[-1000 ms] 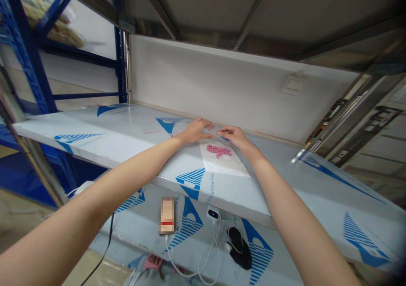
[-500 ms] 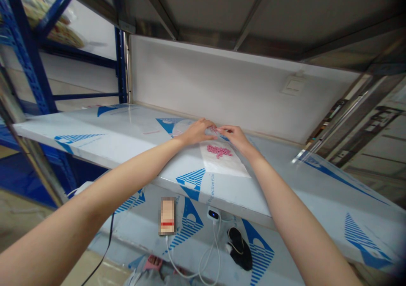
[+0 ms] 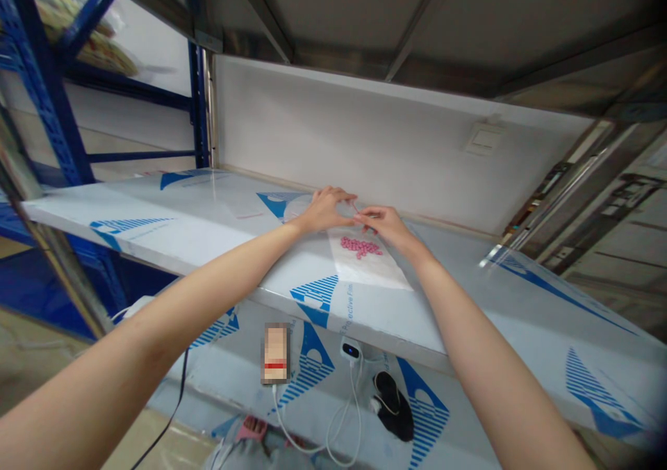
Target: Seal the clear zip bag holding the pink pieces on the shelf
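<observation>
A small pile of pink beads (image 3: 359, 246) lies on a white sheet (image 3: 369, 273) on the shelf top. Just behind the pile, my left hand (image 3: 327, 209) arches with its thumb apart from the bent fingers. A thin pinkish string (image 3: 355, 207) runs from the left fingertips to my right hand (image 3: 386, 225), whose thumb and index finger pinch it. The string is short and blurred, and its ends are hidden by the fingers. Beside my left wrist, a clear round item (image 3: 294, 208) is partly covered by the hand.
On the lower shelf lie a phone-like object (image 3: 275, 354), a white device with a dark display (image 3: 351, 351), looped white cables (image 3: 359, 414) and a black item (image 3: 394, 407). A metal shelf (image 3: 354, 25) hangs overhead. Blue racking (image 3: 46, 87) stands at left.
My left hand has shifted slightly up and left, its fingers and thumb spreading wider apart. My right hand stays nearly in place. The beads and sheet have not moved.
</observation>
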The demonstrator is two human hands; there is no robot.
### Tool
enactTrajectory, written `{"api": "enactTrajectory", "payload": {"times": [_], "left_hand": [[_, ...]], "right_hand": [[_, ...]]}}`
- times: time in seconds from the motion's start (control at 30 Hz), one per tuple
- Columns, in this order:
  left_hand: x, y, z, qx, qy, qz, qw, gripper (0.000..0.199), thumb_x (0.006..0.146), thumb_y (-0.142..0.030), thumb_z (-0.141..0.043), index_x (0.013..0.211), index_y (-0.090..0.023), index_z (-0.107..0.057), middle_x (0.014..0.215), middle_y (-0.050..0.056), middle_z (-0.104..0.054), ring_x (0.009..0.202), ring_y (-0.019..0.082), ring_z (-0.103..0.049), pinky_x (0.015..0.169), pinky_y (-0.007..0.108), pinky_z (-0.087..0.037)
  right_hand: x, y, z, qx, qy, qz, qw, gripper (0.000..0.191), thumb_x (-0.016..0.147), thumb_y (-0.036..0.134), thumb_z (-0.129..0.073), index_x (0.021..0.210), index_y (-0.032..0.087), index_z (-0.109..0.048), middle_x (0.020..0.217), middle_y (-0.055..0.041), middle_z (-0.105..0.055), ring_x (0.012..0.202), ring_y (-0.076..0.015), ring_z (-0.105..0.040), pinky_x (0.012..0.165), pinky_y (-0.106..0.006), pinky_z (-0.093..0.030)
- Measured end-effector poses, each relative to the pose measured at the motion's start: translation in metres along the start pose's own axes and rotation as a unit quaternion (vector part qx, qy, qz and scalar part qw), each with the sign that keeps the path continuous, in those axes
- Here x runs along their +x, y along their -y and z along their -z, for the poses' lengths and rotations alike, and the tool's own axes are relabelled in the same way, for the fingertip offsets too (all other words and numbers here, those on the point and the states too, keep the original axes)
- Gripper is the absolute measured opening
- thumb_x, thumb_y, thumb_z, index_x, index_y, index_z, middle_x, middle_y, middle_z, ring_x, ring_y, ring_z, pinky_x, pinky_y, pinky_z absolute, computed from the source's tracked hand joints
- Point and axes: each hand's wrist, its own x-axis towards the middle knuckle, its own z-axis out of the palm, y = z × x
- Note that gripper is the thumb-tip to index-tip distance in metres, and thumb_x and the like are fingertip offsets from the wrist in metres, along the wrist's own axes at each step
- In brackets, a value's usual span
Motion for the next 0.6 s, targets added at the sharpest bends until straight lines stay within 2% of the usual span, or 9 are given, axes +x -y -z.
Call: {"api": "enactTrajectory", "payload": {"times": [0.13, 0.23, 0.4, 0.6], "left_hand": [[0.002, 0.001, 0.004, -0.089, -0.061, 0.039, 0.993, 0.032, 0.093, -0.042, -0.057, 0.115, -0.022, -0.068, 0.121, 0.006, -0.067, 0.113, 0.024, -0.058, 0.111, 0.042, -0.030], [0.006, 0.006, 0.006, -0.146, -0.106, 0.060, 0.982, 0.030, 0.098, -0.036, -0.047, 0.106, -0.020, -0.072, 0.113, 0.006, -0.071, 0.107, 0.021, -0.061, 0.103, 0.036, -0.039], [0.009, 0.016, 0.003, -0.180, -0.108, 0.060, 0.976, 0.020, 0.089, -0.031, -0.061, 0.094, -0.018, -0.075, 0.100, 0.007, -0.075, 0.094, 0.020, -0.065, 0.090, 0.031, -0.046], [0.011, 0.020, 0.002, -0.189, -0.130, 0.073, 0.971, 0.019, 0.084, -0.035, -0.068, 0.088, -0.018, -0.076, 0.092, 0.008, -0.075, 0.086, 0.020, -0.065, 0.085, 0.032, -0.047]], "right_hand": [[0.003, -0.001, 0.002, 0.040, -0.037, -0.007, 0.998, 0.035, 0.064, 0.047, -0.078, 0.082, 0.019, -0.070, 0.090, -0.0068, -0.070, 0.061, -0.0145, -0.063, 0.051, -0.025, -0.042], [0.003, -0.001, 0.001, 0.070, -0.043, 0.000, 0.997, 0.037, 0.063, 0.047, -0.080, 0.083, 0.019, -0.068, 0.094, -0.0070, -0.070, 0.067, -0.0168, -0.066, 0.052, -0.024, -0.045], [0.003, -0.001, 0.000, 0.078, -0.035, 0.004, 0.996, 0.038, 0.063, 0.048, -0.082, 0.083, 0.019, -0.068, 0.092, -0.0077, -0.071, 0.071, -0.0178, -0.068, 0.055, -0.024, -0.047], [0.002, 0.002, 0.002, 0.081, -0.077, 0.021, 0.993, 0.045, 0.060, 0.052, -0.082, 0.087, 0.019, -0.067, 0.091, -0.0084, -0.071, 0.069, -0.0188, -0.067, 0.055, -0.026, -0.048]]}}
